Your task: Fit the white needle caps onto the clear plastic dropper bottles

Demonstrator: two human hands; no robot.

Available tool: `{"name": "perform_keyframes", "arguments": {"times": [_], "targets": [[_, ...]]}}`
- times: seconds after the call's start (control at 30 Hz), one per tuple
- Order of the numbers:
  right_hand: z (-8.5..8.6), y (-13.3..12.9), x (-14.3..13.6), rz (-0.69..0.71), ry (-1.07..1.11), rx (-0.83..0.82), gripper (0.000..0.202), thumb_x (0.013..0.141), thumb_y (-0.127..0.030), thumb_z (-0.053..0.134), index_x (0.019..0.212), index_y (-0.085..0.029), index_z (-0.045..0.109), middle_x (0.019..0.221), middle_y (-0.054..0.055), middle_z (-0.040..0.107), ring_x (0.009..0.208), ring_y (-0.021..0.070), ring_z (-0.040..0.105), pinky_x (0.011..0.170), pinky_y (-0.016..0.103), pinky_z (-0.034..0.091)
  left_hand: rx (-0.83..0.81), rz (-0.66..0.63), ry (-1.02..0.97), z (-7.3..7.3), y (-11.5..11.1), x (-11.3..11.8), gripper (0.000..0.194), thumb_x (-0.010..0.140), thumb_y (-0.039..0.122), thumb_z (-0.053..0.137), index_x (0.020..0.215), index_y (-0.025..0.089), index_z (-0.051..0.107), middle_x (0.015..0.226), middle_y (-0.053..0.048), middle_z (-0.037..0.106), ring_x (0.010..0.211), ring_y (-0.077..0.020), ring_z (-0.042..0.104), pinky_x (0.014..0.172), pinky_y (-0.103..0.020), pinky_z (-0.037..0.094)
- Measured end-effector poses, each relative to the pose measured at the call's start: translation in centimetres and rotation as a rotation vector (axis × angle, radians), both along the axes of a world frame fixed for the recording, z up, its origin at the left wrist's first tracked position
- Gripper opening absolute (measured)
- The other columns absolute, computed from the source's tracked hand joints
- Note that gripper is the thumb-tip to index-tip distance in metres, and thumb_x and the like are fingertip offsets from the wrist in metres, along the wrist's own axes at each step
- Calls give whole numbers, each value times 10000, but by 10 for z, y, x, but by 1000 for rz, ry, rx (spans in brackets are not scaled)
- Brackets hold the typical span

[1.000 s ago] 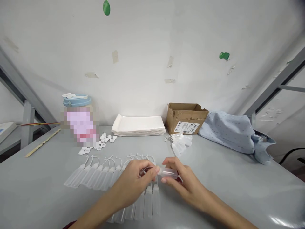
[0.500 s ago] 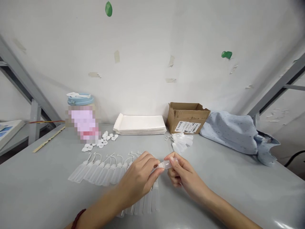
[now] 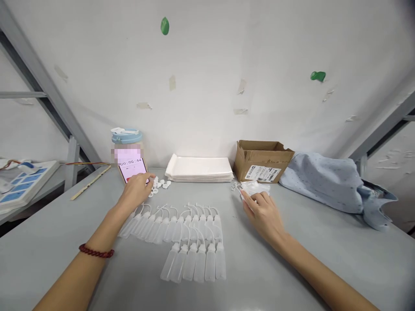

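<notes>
My left hand [image 3: 136, 189] reaches to the small white caps [image 3: 159, 185] beside the phone, its fingers slightly apart at the pile's edge. My right hand [image 3: 264, 214] touches a small heap of clear plastic bottles [image 3: 254, 188] in front of the carton, fingers bent and parted; what lies under the fingertips is partly hidden. Between my hands, translucent squeeze bottles with thin strap-like tails lie side by side in two rows. The back row [image 3: 168, 229] is longer, and the front row [image 3: 201, 263] sits nearer me, its tails overlapping the back row.
A phone [image 3: 132, 166] showing a timer leans on a blue-lidded container [image 3: 126, 136]. Stacked white envelopes [image 3: 200, 167] stand against the wall, left of an open cardboard box [image 3: 264, 162]. Blue cloth [image 3: 324, 179] lies at right, and a thin wooden strip [image 3: 90, 182] at left.
Both hands have let go of the bottle they held together and moved apart, left to the caps, right to the bottle heap. The view has shifted slightly, and both bottle rows now show.
</notes>
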State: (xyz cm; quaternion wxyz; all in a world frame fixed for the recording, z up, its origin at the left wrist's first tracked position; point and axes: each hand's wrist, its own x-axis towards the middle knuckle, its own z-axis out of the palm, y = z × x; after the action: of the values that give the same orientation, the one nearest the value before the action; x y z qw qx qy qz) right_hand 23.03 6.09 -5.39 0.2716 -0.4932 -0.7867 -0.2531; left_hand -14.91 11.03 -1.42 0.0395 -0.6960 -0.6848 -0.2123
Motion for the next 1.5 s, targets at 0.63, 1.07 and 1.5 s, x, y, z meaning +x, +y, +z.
{"name": "perform_keyframes", "arguments": {"times": [0.63, 1.07, 1.5], "targets": [[26, -32, -16, 35, 135, -291, 333, 923, -309, 411, 1161, -126, 556, 848, 111, 556, 773, 239, 511, 635, 329, 422, 6, -65, -126, 2, -3, 11, 320, 781, 285, 415, 838, 158, 703, 872, -104, 732, 766, -252, 649, 667, -306, 473], [44, -78, -41, 431, 56, -765, 395, 732, -440, 697, 968, -142, 588, 839, 74, 634, 732, 221, 589, 620, 332, 454, 67, -69, -334, 19, -23, 44, 234, 742, 333, 497, 769, 200, 687, 839, -40, 743, 783, -230, 673, 732, -316, 505], [36, -81, -45, 392, -32, -752, 529, 721, -572, 647, 985, -116, 592, 844, 96, 631, 776, 262, 563, 627, 368, 441, -6, -3, -428, 21, -28, 51, 211, 752, 368, 570, 844, 223, 694, 863, 25, 732, 892, -256, 651, 822, -354, 495]]}}
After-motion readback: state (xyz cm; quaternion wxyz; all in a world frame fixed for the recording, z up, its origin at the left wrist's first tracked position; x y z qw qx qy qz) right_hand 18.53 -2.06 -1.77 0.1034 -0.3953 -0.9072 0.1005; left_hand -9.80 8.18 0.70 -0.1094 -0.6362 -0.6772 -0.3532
